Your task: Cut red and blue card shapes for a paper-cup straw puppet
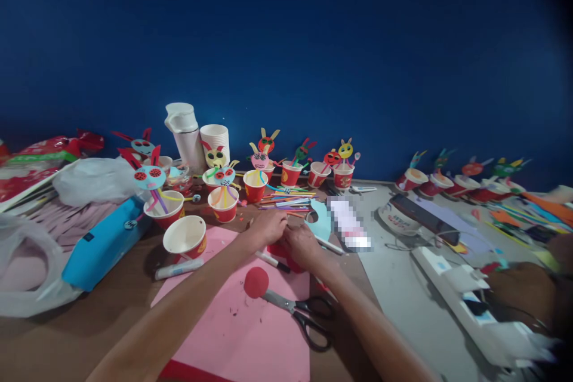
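Note:
My left hand point(267, 228) and my right hand point(302, 245) meet over the far right of a pink paper sheet point(210, 325), fingers curled in. Beneath and between them shows a red piece point(290, 258), mostly covered; whether it is paper or a cup I cannot make out. A black-tipped marker point(274, 262) lies just below my left hand. Closer to me, a red paper circle point(256, 282) rests by the blade tips of black-handled scissors point(290, 305). A light blue paper piece point(319, 219) with a cut-out and a white pen point(330, 245) lie beyond my right hand.
A paper cup point(184, 237) and a white marker point(179, 268) stand left. Behind are several cups with paper animal faces point(224, 203), thin coloured sticks point(290, 198), and a white flask point(184, 137). A power strip point(465, 304), phone point(425, 218) and part of another person point(521, 292) are right.

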Action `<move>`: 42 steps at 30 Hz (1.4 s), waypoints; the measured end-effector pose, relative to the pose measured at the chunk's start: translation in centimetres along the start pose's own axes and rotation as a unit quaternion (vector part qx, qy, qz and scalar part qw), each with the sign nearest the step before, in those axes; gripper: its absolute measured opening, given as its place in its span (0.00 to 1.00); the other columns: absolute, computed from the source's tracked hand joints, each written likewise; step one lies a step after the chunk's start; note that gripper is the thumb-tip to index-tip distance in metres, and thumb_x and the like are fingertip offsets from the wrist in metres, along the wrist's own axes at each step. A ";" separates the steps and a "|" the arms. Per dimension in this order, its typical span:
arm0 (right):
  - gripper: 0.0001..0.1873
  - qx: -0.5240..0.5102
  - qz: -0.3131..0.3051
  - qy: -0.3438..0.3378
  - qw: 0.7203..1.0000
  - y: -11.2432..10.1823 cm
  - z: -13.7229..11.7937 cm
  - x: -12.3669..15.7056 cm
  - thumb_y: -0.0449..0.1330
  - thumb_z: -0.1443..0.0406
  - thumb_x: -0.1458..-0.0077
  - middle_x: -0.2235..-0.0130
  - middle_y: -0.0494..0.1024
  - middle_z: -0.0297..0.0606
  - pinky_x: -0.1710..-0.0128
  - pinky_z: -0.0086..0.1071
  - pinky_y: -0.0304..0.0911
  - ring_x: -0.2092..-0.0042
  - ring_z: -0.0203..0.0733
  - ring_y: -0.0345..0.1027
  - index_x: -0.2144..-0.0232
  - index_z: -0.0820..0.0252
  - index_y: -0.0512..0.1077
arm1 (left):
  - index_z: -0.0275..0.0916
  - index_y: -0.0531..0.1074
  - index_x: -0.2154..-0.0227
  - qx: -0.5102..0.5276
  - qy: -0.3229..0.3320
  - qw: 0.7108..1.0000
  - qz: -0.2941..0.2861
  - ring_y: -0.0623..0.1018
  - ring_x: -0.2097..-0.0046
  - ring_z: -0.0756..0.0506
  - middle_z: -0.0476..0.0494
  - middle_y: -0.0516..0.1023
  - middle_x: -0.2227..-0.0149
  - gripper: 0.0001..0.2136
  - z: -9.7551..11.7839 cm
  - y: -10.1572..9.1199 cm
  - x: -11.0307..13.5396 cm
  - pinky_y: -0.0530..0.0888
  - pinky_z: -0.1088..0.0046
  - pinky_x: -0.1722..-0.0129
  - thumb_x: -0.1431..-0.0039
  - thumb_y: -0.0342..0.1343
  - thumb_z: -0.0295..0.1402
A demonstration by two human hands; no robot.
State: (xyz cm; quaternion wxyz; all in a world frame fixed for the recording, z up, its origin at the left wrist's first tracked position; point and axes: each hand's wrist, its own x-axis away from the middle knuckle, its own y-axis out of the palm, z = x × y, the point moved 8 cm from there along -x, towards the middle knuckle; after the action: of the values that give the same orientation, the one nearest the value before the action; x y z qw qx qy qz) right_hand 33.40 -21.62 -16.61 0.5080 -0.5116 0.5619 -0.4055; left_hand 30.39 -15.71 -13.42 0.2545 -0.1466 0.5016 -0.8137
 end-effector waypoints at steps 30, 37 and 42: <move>0.08 -0.149 -0.017 0.058 0.987 -3.1 1.0 4.2 0.52 0.73 0.52 0.71 0.74 0.34 0.70 0.26 0.53 0.69 0.36 0.65 0.73 0.60 0.70 | 0.38 0.73 0.67 -0.003 0.111 0.994 -0.008 0.72 0.60 0.46 0.44 0.75 0.63 0.10 3.2 2.1 -2.9 0.66 0.73 0.61 0.50 0.48 0.28; 0.07 -0.217 -0.017 0.065 0.974 -2.7 0.5 4.7 0.53 0.73 0.52 0.68 0.75 0.36 0.71 0.25 0.54 0.68 0.37 0.65 0.72 0.62 0.70 | 0.34 0.70 0.67 -0.055 0.141 0.987 -0.049 0.71 0.59 0.46 0.43 0.72 0.62 0.08 5.6 5.4 -5.2 0.67 0.64 0.60 0.46 0.50 0.34; 0.06 -0.245 -0.013 0.069 0.967 -2.1 0.7 4.9 0.53 0.73 0.54 0.69 0.74 0.35 0.71 0.26 0.54 0.68 0.37 0.64 0.74 0.62 0.69 | 0.34 0.69 0.68 -0.074 0.132 0.987 -0.059 0.72 0.63 0.48 0.45 0.72 0.65 0.10 5.9 5.7 -5.3 0.69 0.65 0.63 0.44 0.49 0.36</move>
State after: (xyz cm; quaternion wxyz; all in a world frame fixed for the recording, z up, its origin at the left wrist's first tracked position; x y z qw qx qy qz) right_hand 34.66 -26.74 -15.39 0.3219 -0.5988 0.6708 -0.2964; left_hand 39.22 -19.22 -15.71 0.1265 -0.0858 0.5797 -0.8003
